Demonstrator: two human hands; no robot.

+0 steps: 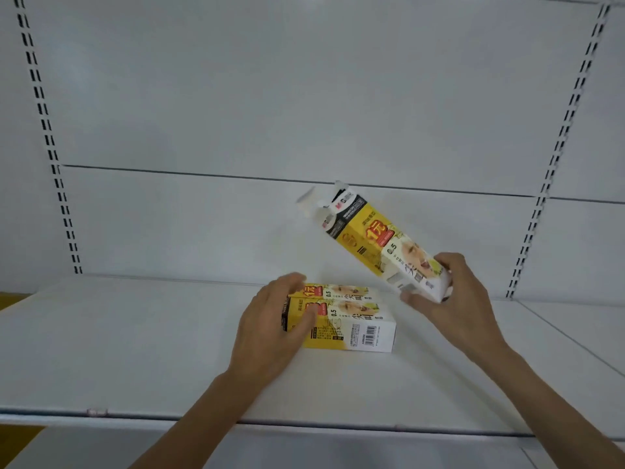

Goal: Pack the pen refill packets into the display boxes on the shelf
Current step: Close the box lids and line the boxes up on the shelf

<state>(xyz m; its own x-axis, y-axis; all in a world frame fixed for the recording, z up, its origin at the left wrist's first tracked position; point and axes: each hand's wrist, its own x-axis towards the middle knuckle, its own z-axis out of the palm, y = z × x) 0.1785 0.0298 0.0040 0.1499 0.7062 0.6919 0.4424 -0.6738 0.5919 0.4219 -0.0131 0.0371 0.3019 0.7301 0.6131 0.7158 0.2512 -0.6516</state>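
A shop is showing here: a white metal shelf is sitting against plain back panels, slotted uprights are running up both sides, and printed display boxes are carrying a barcode and price marks.

Both arms reach forward; left hand clasps the lying box, right hand grips the tilted box aloft.

A white metal shelf fills the view. The left hand clasps the nine-o'clock ends of two yellow-and-white display boxes lying flat, side by side and touching. Toward two o'clock from them, the right hand grips the lower end of a third box, which is in the air and tilted. Its opened flaps point to eleven o'clock.
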